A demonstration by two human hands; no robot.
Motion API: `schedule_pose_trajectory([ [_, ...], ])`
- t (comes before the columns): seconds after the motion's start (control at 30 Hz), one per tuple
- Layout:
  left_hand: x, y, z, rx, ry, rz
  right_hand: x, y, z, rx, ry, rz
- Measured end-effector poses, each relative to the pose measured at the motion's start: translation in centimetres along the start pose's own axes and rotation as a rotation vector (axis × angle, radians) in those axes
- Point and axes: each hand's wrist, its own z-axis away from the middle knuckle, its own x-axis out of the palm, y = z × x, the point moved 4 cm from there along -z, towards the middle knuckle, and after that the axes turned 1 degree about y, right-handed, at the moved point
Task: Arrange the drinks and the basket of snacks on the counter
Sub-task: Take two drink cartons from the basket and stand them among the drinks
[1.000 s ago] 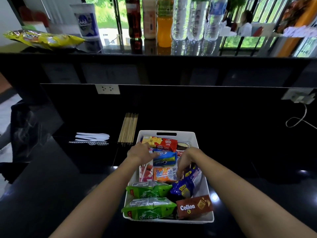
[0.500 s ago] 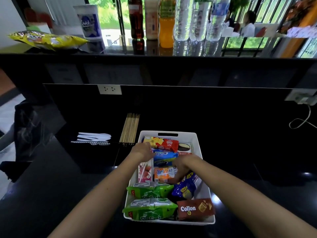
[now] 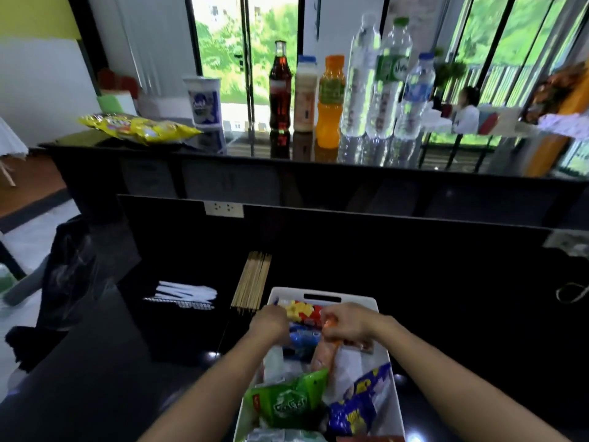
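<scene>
Black glossy counter. White plastic basket, 6 o'clock: rigid, probably light. Its snack packets look soft and slippery. Lift by handle slot or rims. Left hand curled at left wall, hold unclear. Right hand pinching orange packet. Drink bottles on ledge, 12 o'clock.

No text legible; green packet print, water bottle label blurred.

Daylight comes through tall dark-framed windows showing green trees. The left wall is white below a yellow band; the floor there is pale.
</scene>
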Motion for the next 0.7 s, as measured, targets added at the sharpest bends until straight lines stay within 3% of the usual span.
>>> schedule_pose_trajectory([
  [0.13,-3.3,-1.4,0.9,0.008,-0.072,0.081,-5.3,-2.0,0.4,0.017,-0.032,0.064],
  [0.27,-11.2,-3.6,2.8,0.091,-0.014,0.226,-14.6,-4.5,1.1,-0.011,-0.011,0.011],
  [0.53,-32.5,-8.8,9.3,0.272,0.372,0.545,-33.0,-10.0,2.1,-0.100,0.392,-0.050],
  [0.7,-39.1,-11.3,7.0,0.268,0.628,0.595,-39.0,-13.3,0.2,-0.012,0.611,-0.110],
])
